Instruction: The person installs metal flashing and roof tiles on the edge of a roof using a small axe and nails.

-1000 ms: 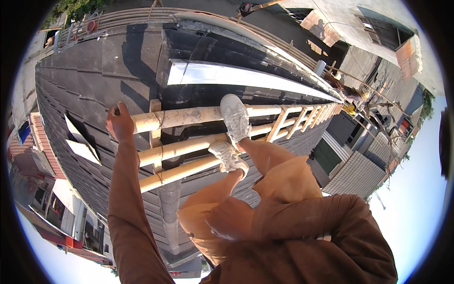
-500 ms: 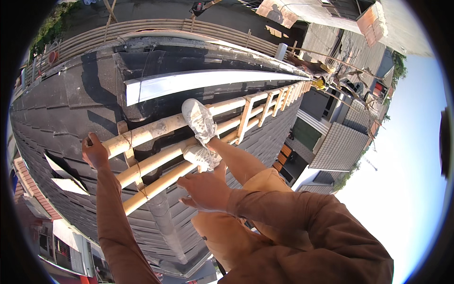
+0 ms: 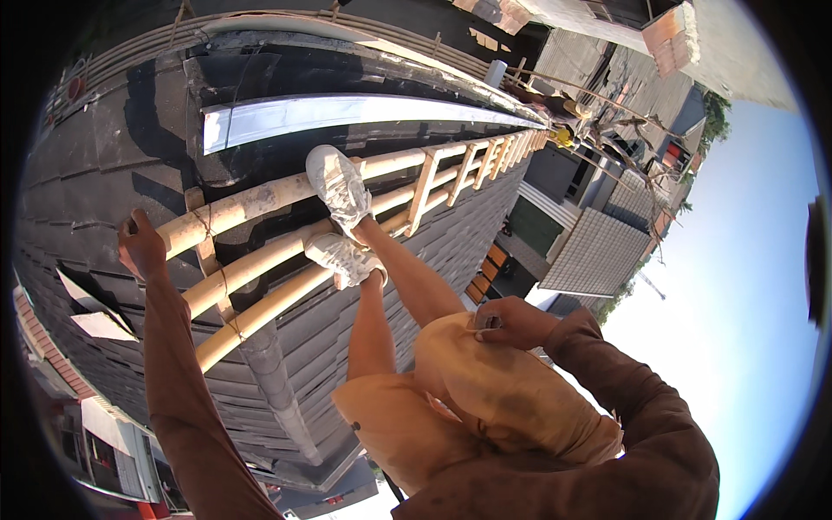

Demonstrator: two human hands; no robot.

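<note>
My left hand [image 3: 143,248] is curled around the near end of the upper bamboo pole [image 3: 238,204], at the left of a bamboo ladder laid along the dark tiled roof. Over my bent knee, my right hand [image 3: 518,323] is closed on the tan shorts [image 3: 485,373]; its fingertips are partly hidden. Both my feet, in worn white shoes [image 3: 336,186], rest on the ladder's poles. Wire ties [image 3: 210,227] bind the poles to a wooden crosspiece [image 3: 206,251] near my left hand.
A long white metal strip [image 3: 347,111] lies on the roof beyond the ladder. Two pale flat pieces [image 3: 97,312] lie among the tiles at left. Bamboo railing [image 3: 113,65] runs along the far edge. Lower roofs [image 3: 598,251] and open drop lie to the right.
My right hand has moved from beside the lower shoe, fingers apart, back and right to my knee, where it is closed. My left hand stays at the pole's end. The view has shifted slightly.
</note>
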